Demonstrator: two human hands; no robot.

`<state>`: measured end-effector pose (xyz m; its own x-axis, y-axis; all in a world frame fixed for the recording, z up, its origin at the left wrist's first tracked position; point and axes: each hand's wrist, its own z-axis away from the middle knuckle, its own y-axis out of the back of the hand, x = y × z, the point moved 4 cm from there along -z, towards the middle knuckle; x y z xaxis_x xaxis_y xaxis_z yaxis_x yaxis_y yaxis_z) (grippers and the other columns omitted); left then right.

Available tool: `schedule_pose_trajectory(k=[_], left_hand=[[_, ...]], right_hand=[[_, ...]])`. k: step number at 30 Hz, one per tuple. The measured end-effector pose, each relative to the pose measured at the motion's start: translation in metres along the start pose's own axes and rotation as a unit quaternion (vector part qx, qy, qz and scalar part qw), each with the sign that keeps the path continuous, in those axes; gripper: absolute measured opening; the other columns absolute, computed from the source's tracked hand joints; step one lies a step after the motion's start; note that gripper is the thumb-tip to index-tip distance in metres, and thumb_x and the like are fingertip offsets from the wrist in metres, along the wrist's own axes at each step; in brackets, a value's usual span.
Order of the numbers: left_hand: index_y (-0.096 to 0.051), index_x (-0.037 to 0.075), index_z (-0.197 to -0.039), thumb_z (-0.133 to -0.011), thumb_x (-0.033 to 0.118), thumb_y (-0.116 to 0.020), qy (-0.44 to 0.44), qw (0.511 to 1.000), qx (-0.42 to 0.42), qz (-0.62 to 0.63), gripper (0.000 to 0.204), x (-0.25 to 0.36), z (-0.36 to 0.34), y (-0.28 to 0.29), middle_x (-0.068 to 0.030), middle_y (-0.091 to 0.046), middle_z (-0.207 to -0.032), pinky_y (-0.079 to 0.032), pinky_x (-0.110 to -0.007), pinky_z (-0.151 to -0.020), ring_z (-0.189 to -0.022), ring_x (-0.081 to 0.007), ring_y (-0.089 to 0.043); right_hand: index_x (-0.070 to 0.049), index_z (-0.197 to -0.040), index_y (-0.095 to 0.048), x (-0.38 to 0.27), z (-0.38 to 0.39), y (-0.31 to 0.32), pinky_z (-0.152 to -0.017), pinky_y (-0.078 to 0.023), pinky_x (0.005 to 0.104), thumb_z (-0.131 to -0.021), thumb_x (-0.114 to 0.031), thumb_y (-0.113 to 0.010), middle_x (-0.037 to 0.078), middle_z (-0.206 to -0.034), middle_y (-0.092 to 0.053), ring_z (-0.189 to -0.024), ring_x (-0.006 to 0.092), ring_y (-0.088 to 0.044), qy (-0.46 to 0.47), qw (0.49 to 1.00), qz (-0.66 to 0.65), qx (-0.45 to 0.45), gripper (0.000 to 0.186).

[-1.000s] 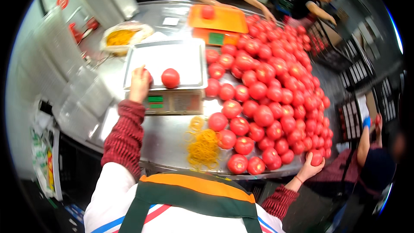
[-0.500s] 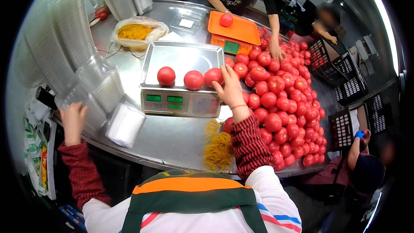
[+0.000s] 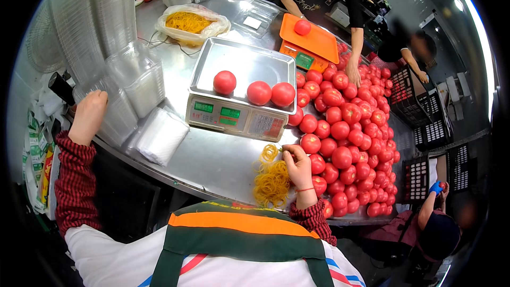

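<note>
My left hand [image 3: 90,111] has its fingers curled on the edge of the clear plastic container stack [image 3: 114,114] at the left. My right hand [image 3: 295,162] is pinched beside a pile of loose yellow rubber bands [image 3: 270,180]; what is between its fingertips is too small to make out. Above it, a silver scale [image 3: 236,119] has three tomatoes in its metal tray, one at the left [image 3: 224,82], two [image 3: 259,92] [image 3: 283,94] at the right. A large heap of tomatoes [image 3: 345,143] lies right of my right hand.
An orange scale [image 3: 297,42] with one tomato stands behind, near a co-worker's hand [image 3: 353,74]. A bag of rubber bands [image 3: 191,24], white folded bags [image 3: 159,135] and taller container stacks [image 3: 74,26] share the steel table. Black crates [image 3: 409,101] and other workers [image 3: 435,234] are at the right.
A third tomato came onto the scale. My right hand went from the heap to the tray, let go, then moved down to the rubber bands. My left hand moved from the tray to the containers.
</note>
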<state>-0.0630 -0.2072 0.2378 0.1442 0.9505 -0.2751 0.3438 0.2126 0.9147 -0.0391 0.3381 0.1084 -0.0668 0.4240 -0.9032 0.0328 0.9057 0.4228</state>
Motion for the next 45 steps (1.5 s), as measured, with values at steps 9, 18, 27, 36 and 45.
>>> schedule_pose_trajectory(k=[9, 18, 27, 36, 45], left_hand=[[-0.06, 0.003, -0.1, -0.091, 0.005, -0.051, 0.094, 0.95, 0.243, 0.172, 0.013, 0.058, -0.016, 0.081, -0.0174, -0.059, -0.088, -0.05, -0.042, -0.068, -0.081, -0.0332, -0.06], [-0.063, 0.003, -0.098, -0.08, 0.005, -0.063, -0.129, 0.852, 0.044, 0.505, 0.018, 0.293, 0.04, -0.012, -0.0104, -0.06, -0.088, -0.053, -0.039, -0.068, -0.077, -0.0285, -0.062], [-0.063, 0.005, -0.084, -0.078, 0.009, -0.068, 0.111, 0.961, 0.03, 0.253, 0.009, 0.172, 0.072, -0.136, -0.0069, -0.06, -0.088, -0.048, -0.04, -0.075, -0.088, -0.0305, -0.057], [-0.066, 0.003, -0.087, -0.078, 0.004, -0.069, 0.045, 0.804, 0.061, 0.589, 0.01, 0.203, 0.026, -0.057, -0.0097, -0.06, -0.085, -0.05, -0.036, -0.07, -0.076, -0.0298, -0.06], [-0.058, 0.007, -0.124, -0.075, 0.008, -0.072, -0.16, 0.866, 0.083, 0.466, 0.051, 0.288, -0.034, -0.044, -0.0109, -0.06, -0.118, -0.044, -0.041, -0.095, -0.112, -0.0298, -0.054]], right_hand=[[0.001, -0.124, -0.057, -0.049, 0.021, -0.064, -0.08, -0.052, 0.028, -0.092, -0.009, -0.061, 0.014, -0.104, -0.068, -0.092, 0.0171, -0.066, 0.06, 0.97, -0.11, -0.208, 0.033], [0.002, -0.128, -0.049, 0.021, -0.016, -0.096, -0.042, -0.041, 0.0236, -0.085, -0.009, -0.067, 0.008, -0.079, -0.065, -0.049, 0.0084, -0.052, -0.158, 0.98, -0.113, -0.05, 0.048], [0.002, -0.12, -0.056, 0.076, -0.021, -0.066, -0.061, -0.051, 0.0271, -0.079, -0.015, -0.075, 0.005, -0.078, -0.066, -0.067, 0.0115, -0.062, -0.129, 0.991, -0.036, -0.018, 0.049], [0.005, -0.12, -0.051, 0.062, -0.033, -0.066, -0.054, -0.05, 0.0275, -0.075, -0.013, -0.078, 0.006, -0.077, -0.064, -0.063, 0.0122, -0.06, -0.122, 0.988, 0.079, -0.051, 0.055], [0.002, -0.112, -0.062, -0.024, -0.069, 0.002, -0.068, -0.053, 0.0333, -0.089, -0.019, -0.068, 0.015, -0.083, -0.069, -0.074, 0.0245, -0.069, 0.022, 0.982, 0.15, 0.109, 0.032]])
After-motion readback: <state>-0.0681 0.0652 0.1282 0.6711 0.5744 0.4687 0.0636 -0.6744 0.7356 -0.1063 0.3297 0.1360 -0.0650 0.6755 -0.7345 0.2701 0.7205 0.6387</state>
